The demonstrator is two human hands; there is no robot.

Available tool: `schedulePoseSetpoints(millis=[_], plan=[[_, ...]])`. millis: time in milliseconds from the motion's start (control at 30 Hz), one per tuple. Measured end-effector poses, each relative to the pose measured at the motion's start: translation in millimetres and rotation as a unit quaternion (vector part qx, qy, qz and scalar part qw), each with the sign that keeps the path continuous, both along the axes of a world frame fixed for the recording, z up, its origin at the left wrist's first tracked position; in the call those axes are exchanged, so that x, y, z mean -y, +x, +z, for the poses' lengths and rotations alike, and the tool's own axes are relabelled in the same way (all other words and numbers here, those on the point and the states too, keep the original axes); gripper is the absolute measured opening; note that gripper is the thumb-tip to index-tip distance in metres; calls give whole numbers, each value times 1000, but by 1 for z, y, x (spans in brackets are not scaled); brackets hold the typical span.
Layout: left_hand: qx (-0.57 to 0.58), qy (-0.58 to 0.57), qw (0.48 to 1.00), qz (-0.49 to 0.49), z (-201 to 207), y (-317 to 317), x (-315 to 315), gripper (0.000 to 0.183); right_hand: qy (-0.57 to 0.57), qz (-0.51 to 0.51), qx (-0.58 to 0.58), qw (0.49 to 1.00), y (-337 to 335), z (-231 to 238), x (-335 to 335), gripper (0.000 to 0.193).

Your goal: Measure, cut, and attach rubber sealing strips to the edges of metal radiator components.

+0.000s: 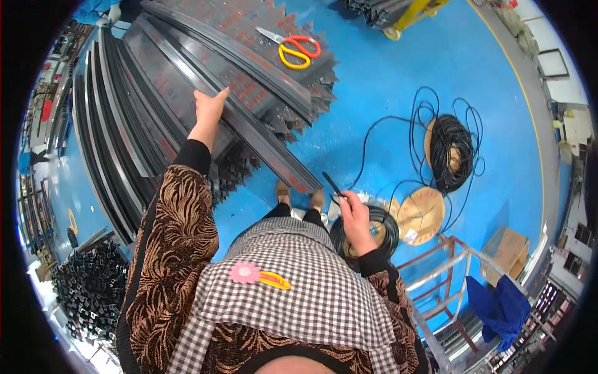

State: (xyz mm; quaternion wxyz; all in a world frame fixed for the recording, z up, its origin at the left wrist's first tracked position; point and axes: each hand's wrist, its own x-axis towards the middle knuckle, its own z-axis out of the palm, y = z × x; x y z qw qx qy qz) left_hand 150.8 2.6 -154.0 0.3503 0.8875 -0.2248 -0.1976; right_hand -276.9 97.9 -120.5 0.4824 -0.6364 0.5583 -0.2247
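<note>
Black cable end (pixel 331 184) sits pinched in the right hand (pixel 354 215), lifted clear of its coil (pixel 367 234) at five o'clock — ready to feed. Left hand (pixel 208 109), flat and released, steadies the dark metal profiles (pixel 187 81) at eleven o'clock.

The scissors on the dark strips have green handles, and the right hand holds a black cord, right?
Not quite. The scissors have red and yellow handles, not green. The head view shows them lying on the dark strips, and the right hand does hold a black cord.
</note>
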Motion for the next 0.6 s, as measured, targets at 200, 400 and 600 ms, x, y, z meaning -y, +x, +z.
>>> schedulePoseSetpoints(millis=[200, 400, 600], plan=[[81, 142, 986, 40, -18, -6, 17, 62, 87, 23, -23, 996, -19, -23, -13, 17], [101, 185, 976, 46, -2, -6, 18, 59, 139, 11, 26, 990, -9, -43, -25, 16], [106, 203, 972, 58, -3, -5, 21, 60, 148, 6, 58, 987, -4, -63, -22, 15]])
